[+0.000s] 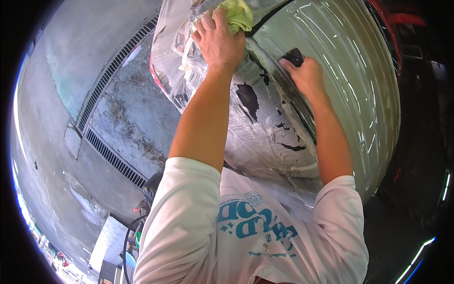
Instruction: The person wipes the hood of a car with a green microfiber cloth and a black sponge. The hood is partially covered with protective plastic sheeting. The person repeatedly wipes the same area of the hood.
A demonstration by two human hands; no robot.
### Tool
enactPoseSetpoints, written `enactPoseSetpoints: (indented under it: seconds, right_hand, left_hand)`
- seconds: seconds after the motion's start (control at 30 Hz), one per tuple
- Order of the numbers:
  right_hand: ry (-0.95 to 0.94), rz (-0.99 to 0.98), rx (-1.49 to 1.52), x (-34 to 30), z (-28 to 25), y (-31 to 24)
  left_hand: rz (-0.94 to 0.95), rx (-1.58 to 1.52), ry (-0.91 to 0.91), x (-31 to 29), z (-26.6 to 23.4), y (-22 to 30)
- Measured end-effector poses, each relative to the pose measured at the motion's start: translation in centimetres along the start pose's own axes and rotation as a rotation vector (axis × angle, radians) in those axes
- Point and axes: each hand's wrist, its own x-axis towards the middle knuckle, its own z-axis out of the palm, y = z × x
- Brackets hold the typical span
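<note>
My left hand (218, 43) is closed on a bunched yellow-green cloth (239, 16), over the masked part of a vehicle. In my right hand (308, 79) is a small black block (293, 57), which rests on or just above the edge of a glossy pale green body panel (350, 80); its underside is hidden. Between my arms, torn whitish masking film (265, 128) covers the area beside the panel. Dark patches show through its holes, and a rough pale edge runs along the seam.
A concrete floor (56, 142) with a slotted drain grate (111, 161) lies to the left. Clear plastic sheeting (172, 52) hangs over the vehicle's far left side. A black hose (126, 246) and a pale board (108, 241) are at the lower left. A red vehicle part (407, 19) shows at the far right.
</note>
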Motion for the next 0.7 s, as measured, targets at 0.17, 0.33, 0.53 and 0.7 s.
enactPoseSetpoints:
  seconds: [0.17,0.33,0.53,0.7]
  right_hand:
    - [-0.044,-0.043,0.158,-3.6,-0.5,4.6]
    - [0.01,-0.097,0.033,1.8,0.8,-0.2]
    - [-0.144,-0.15,0.032,0.6,0.8,4.9]
    - [-0.063,-0.151,0.088,1.6,0.8,-0.4]
  left_hand:
    - [-0.014,0.023,0.009,0.2,0.1,-0.4]
    - [0.038,0.002,0.032,-0.3,0.4,0.1]
    - [0.002,0.046,0.044,0.1,0.4,-0.6]
    - [-0.017,0.026,-0.019,0.0,-1.0,1.1]
